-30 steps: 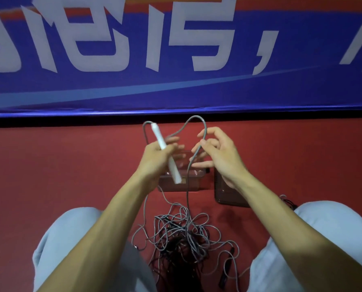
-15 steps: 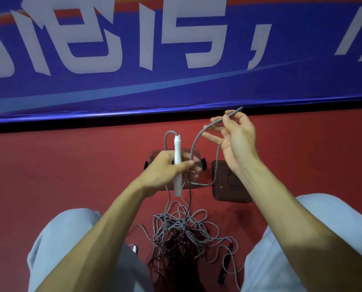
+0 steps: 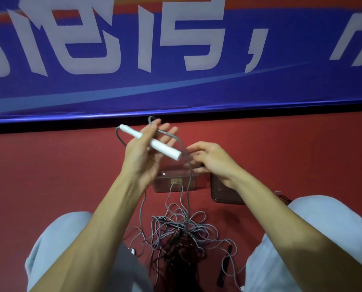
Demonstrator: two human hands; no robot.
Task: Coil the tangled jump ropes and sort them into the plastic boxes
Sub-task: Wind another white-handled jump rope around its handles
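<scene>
Left hand (image 3: 143, 157): white handle (image 3: 152, 143) was pinned under the thumb, fingers spread, centre frame.
Right hand (image 3: 209, 161): fingers were curled beside the grey rope (image 3: 188, 175); whether it was gripped could not be told.
Done: seemingly only a first loop was begun.
Remaining: tangle (image 3: 180, 234), lower centre, was left uncoiled; no coils were seen in the boxes (image 3: 176, 184).

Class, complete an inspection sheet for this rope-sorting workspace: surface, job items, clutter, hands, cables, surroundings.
Surface: red floor.
Job's things: tangled ropes, grey and black, between the knees; clear box and dark box beyond.
Clutter: nothing seen.
Hands: left hand grips white handle; right hand at the grey rope, grip unclear.
Cables: grey rope loops over the left hand, drops to the tangle.
Surroundings: blue banner with white characters.
</scene>
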